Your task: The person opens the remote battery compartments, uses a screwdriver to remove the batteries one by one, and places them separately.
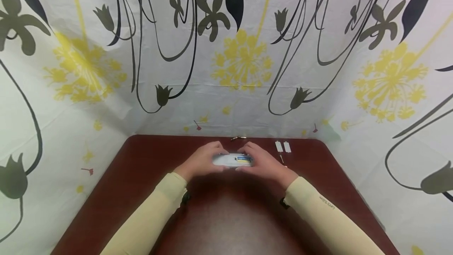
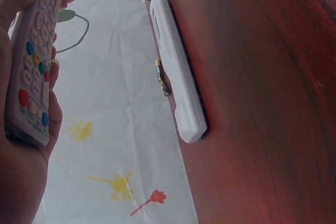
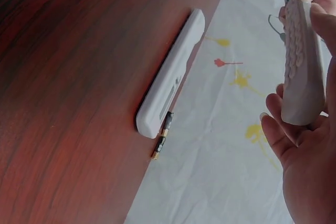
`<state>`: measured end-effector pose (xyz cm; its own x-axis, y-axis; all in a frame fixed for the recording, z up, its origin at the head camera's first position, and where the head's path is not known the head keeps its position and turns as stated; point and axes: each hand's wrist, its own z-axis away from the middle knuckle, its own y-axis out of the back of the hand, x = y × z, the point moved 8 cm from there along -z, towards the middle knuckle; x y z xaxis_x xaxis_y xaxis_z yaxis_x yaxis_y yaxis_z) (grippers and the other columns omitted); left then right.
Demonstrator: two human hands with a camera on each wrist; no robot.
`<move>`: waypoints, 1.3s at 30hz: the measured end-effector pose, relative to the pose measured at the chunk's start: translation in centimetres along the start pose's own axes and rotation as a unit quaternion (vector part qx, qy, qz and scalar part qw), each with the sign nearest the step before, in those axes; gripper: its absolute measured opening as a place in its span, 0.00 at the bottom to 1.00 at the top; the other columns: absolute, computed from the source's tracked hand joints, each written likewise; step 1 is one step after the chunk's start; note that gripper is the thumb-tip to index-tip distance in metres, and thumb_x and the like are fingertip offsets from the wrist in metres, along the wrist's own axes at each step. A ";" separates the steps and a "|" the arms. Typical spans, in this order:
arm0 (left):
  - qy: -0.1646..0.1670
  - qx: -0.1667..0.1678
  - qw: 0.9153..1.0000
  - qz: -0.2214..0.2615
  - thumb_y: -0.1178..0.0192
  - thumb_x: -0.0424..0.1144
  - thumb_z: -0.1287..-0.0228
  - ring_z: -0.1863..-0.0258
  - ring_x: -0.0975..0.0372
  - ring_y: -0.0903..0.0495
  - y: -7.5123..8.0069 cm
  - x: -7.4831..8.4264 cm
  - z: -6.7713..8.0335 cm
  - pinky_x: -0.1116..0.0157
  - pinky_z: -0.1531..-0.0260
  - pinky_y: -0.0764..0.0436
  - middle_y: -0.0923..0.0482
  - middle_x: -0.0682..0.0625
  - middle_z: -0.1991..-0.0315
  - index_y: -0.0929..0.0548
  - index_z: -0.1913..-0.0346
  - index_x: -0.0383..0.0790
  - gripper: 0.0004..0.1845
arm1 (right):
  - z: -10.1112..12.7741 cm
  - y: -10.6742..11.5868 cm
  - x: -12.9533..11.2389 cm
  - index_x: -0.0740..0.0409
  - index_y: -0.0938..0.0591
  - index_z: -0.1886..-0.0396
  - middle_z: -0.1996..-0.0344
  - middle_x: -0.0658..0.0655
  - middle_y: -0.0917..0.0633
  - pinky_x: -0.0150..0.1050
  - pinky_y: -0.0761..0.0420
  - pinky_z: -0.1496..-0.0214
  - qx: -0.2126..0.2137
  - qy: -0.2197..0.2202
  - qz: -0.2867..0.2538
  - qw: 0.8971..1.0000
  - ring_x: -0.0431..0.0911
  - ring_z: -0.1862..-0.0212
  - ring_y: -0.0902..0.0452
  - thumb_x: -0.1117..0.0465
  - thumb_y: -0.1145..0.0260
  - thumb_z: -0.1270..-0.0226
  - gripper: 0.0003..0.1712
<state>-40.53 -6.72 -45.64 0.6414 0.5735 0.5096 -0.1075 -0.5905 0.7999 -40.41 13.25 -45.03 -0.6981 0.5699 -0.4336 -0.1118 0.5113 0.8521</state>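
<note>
Both hands hold a white remote control [image 1: 223,161] above the table, the left hand [image 1: 205,160] gripping one end and the right hand [image 1: 264,163] the other. Its back faces up in the head view, with an uncovered battery compartment where blue and yellow show. From the left wrist, its colored buttons [image 2: 37,69] are visible; the right wrist view shows its side [image 3: 307,90]. Beyond it, a second white remote [image 2: 181,77] lies on the table, a recess visible in its upper side in the right wrist view. Small batteries [image 3: 163,135] lie beside that remote.
The dark red table [image 1: 226,215] meets a flower-patterned white curtain [image 1: 233,105] at its far edge. Two white rectangular pieces [image 1: 279,146] lie side by side at the back right. A small thin item [image 1: 281,159] lies in front of them, its kind unclear.
</note>
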 end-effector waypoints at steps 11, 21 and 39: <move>-0.005 -0.007 1.000 -0.007 0.20 0.57 0.34 0.54 0.66 0.23 -0.4 0.1 0.1 0.64 0.54 0.18 0.24 0.63 0.53 0.09 0.41 0.55 0.23 | 0.2 -1.0 -0.1 0.46 0.15 0.38 0.48 0.42 0.22 0.37 0.16 0.50 -0.003 -0.003 0.018 1.000 0.38 0.53 0.23 0.39 0.20 0.30 0.29; 0.002 -0.010 1.000 -0.012 0.20 0.57 0.34 0.54 0.66 0.24 -0.4 0.2 -0.2 0.63 0.53 0.18 0.24 0.63 0.53 0.09 0.40 0.56 0.23 | 0.2 -0.8 -0.2 0.47 0.16 0.38 0.49 0.43 0.22 0.37 0.16 0.48 -0.001 -0.011 0.019 1.000 0.38 0.52 0.23 0.40 0.19 0.30 0.29; 0.002 -0.036 0.998 -0.047 0.21 0.60 0.34 0.54 0.65 0.23 -1.5 -0.1 -0.2 0.65 0.52 0.20 0.24 0.61 0.52 0.10 0.36 0.54 0.27 | 0.8 -1.5 0.1 0.52 0.14 0.36 0.48 0.45 0.21 0.37 0.16 0.50 -0.022 -0.034 0.030 0.999 0.40 0.51 0.24 0.44 0.18 0.29 0.29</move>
<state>-40.57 -5.73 -46.81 0.6477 0.6277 0.4318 -0.1007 -0.4913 0.8651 -39.72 13.04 -46.54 -0.6549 0.6422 -0.3984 -0.1024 0.4469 0.8887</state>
